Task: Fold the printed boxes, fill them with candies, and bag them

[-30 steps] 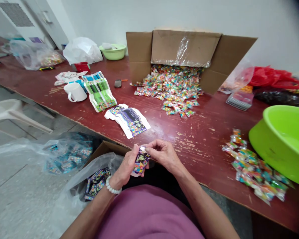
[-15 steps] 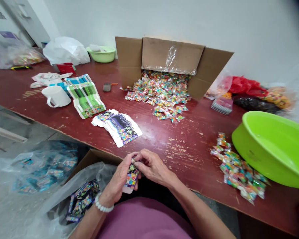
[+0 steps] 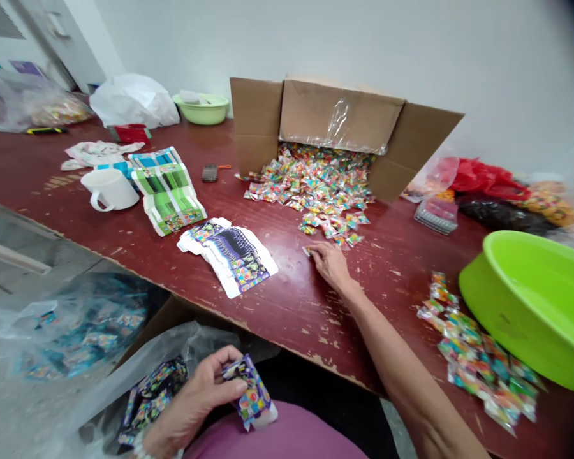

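Note:
My left hand [image 3: 208, 386] grips a small purple printed carton [image 3: 254, 394] between thumb and fingers, low in front of my body. White flaps show at the carton's lower end. Out over the table, my right hand [image 3: 333, 268] has its fingertips closed on a small clear-wrapped candy [image 3: 307, 251]. Just beyond that hand spreads a heap of wrapped candies [image 3: 316, 185], spilling from a cardboard box [image 3: 342, 115] on its side. Flat purple cartons [image 3: 242, 258] lie in an overlapping stack left of my right hand.
A large green basin [image 3: 497, 306] stands at the right beside a second candy pile [image 3: 478, 357]. Flat green cartons [image 3: 169, 194] and a white mug [image 3: 110, 189] are at the left. Below the table edge, a plastic-lined box holds filled purple cartons [image 3: 155, 398].
My right hand has left the carton and reached forward to the table near the candy heap. My left hand has moved lower and left, still holding the carton.

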A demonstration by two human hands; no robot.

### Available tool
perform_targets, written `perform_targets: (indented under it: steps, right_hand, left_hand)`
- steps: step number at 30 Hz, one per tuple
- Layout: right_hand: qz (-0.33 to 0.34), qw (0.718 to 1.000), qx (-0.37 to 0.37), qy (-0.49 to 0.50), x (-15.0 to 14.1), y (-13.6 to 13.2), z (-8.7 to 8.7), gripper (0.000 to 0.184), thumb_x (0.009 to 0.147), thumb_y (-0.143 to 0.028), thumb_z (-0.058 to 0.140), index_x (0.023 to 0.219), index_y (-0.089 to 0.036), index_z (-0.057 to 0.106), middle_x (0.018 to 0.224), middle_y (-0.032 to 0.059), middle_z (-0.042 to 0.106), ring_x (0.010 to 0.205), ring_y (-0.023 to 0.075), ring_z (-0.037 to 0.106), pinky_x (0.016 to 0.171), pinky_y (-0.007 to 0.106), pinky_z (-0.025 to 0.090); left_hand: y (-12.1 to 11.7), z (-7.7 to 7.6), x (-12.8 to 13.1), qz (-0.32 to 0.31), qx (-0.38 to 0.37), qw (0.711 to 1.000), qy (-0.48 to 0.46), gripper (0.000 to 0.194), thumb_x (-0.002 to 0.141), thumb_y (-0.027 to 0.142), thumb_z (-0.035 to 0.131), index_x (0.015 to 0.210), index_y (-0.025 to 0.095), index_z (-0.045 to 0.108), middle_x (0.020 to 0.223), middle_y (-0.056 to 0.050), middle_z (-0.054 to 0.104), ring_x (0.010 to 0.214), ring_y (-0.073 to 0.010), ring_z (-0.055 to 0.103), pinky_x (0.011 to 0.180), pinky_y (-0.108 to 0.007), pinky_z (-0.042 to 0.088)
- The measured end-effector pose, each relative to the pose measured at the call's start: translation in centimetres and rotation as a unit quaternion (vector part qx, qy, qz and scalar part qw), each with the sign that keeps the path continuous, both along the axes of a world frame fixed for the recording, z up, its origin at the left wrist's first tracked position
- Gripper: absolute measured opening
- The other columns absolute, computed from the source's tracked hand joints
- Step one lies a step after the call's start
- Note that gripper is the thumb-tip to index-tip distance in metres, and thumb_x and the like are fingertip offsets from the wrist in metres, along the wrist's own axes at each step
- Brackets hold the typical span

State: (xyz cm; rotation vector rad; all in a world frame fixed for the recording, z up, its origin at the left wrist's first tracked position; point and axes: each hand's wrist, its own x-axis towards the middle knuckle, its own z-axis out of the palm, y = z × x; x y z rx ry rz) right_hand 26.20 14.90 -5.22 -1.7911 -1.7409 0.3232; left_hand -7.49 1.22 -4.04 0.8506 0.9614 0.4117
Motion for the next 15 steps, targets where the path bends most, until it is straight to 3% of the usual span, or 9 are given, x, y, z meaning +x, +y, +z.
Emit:
perform_targets:
  steps: [2,5,7,10,15]
  right_hand:
    - [0.018,1.000,-0.016,0.009,-0.5,-1.7,-0.5,0.021,0.087,-0.015,0.054,0.089,-0.021,0.074,0.104,0.0093,0.074,0.103,0.0237,0.063,0.099,0.039,0.038]
    - [0.012,0.999,-0.040,0.029,-0.8,-3.4,-0.5,0.013,0.082,-0.021,0.065,0.093,-0.021,0.073,0.090,0.0053,0.071,0.086,0.0204,0.064,0.082,0.032,0.045]
    - [-0.009,0.998,-0.047,0.039,-0.7,-3.7,-0.3,0.024,0.078,-0.027,0.072,0.101,-0.020,0.071,0.090,0.0054,0.067,0.083,0.0201,0.062,0.076,0.030,0.045]
    - [-0.034,0.997,-0.048,0.048,-0.5,-3.6,0.1,0.021,0.077,-0.032,0.075,0.093,-0.019,0.071,0.094,0.0070,0.062,0.085,0.0207,0.059,0.074,0.030,0.042]
    - [-0.017,0.995,-0.045,0.085,-2.2,-5.0,1.2,0.014,0.082,-0.033,0.070,0.081,-0.019,0.065,0.076,0.0014,0.060,0.074,0.0177,0.056,0.068,0.026,0.040]
  left_hand:
    - [0.8,0.2,-1.9,-0.079,0.053,0.992,0.081,0.034,0.068,0.036,0.081,0.094,0.021,0.065,0.081,0.001,0.063,0.075,-0.0159,0.056,0.067,-0.023,0.044]
    - [1.5,0.3,-3.7,-0.219,0.061,0.965,0.130,0.036,0.065,0.035,0.080,0.098,0.023,0.071,0.085,0.001,0.065,0.075,-0.0177,0.057,0.063,-0.023,0.043]
    - [1.7,0.3,-3.8,-0.245,0.050,0.959,0.131,0.034,0.063,0.035,0.079,0.095,0.024,0.071,0.084,0.001,0.066,0.076,-0.0189,0.057,0.063,-0.024,0.044]
    - [2.0,0.5,-2.9,-0.185,0.043,0.975,0.114,0.037,0.066,0.038,0.077,0.100,0.025,0.068,0.088,0.001,0.066,0.076,-0.0183,0.059,0.064,-0.024,0.045]
    - [2.4,1.3,-0.1,-0.023,0.080,0.995,0.056,0.046,0.083,0.034,0.060,0.126,0.023,0.051,0.097,-0.004,0.066,0.073,-0.0158,0.061,0.067,-0.027,0.046]
